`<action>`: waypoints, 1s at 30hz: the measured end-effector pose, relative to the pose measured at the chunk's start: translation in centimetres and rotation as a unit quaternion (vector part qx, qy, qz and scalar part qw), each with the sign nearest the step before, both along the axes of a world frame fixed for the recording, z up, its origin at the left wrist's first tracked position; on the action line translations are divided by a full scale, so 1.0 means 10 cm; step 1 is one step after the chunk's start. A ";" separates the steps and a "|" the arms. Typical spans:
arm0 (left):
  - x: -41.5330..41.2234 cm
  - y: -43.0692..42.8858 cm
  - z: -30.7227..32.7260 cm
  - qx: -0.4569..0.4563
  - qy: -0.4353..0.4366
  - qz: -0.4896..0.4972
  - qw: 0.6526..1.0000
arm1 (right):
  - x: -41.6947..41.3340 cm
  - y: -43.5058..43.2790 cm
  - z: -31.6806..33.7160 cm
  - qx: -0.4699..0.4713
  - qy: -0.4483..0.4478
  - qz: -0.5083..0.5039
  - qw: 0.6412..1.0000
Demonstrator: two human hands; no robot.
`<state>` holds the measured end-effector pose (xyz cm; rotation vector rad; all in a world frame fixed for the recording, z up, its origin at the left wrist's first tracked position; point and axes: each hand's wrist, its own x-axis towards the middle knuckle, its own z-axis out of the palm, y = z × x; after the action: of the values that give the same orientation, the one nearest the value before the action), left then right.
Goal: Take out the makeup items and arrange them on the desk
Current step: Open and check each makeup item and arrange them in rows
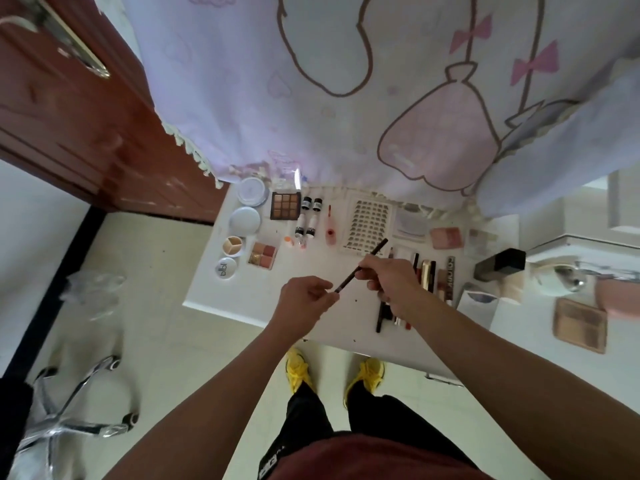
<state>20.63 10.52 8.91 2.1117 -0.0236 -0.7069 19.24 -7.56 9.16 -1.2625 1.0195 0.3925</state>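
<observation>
The fingers (325, 295) of the left hand (304, 299) pinch the near tip of a dark makeup pencil (348, 279). The curled fingers of the right hand (393, 284) grip it further along, so the pencil slants away to the right in the air above the white worktop (242, 289). Both forearms reach forward from the lower edge, with the wrists near each other. Under the right hand a row of lipstick-like tubes (429, 275) lies side by side on the worktop. Just beyond the pencil's far tip sits a lash tray (369, 223), its false lashes set in rows. Further left, an open palette (285, 205) shows nine brown pans and a smaller palette (262, 254) shows four. Beside the smaller palette a round pot (232, 244) is divided into beige sections.
</observation>
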 end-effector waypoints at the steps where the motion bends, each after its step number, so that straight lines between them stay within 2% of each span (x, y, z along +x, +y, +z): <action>1: 0.04 0.00 0.05 -0.012 0.001 -0.001 1.000 | 0.01 0.01 0.05 0.009 -0.004 -0.006 1.000; 12: 0.46 0.25 0.48 -0.099 -0.061 0.024 0.993 | 0.12 0.02 0.37 0.126 -0.073 -0.017 0.989; 14: 0.52 0.31 0.58 -0.128 -0.060 0.037 0.989 | 0.13 -0.01 0.40 0.129 -0.092 0.031 0.987; 17: 0.60 0.38 0.72 -0.143 -0.047 0.018 0.988 | 0.13 0.01 0.50 0.108 -0.103 0.166 0.975; 19: 0.64 0.42 0.79 -0.135 -0.027 -0.018 0.990 | 0.15 0.03 0.58 0.097 -0.114 0.223 0.963; 22: 0.65 0.47 0.84 -0.123 0.001 -0.044 0.991 | 0.20 0.10 0.67 0.053 -0.156 0.235 0.958; 26: 0.64 0.51 0.85 -0.161 0.036 -0.007 0.986 | 0.21 0.16 0.70 -0.029 -0.202 0.247 0.947; 30: 0.63 0.51 0.85 -0.187 0.058 0.018 0.980 | 0.21 0.19 0.72 -0.061 -0.228 0.235 0.943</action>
<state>26.97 15.62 17.44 1.7061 -0.0489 -0.7402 21.36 -5.65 16.39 -1.6182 0.3450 0.3774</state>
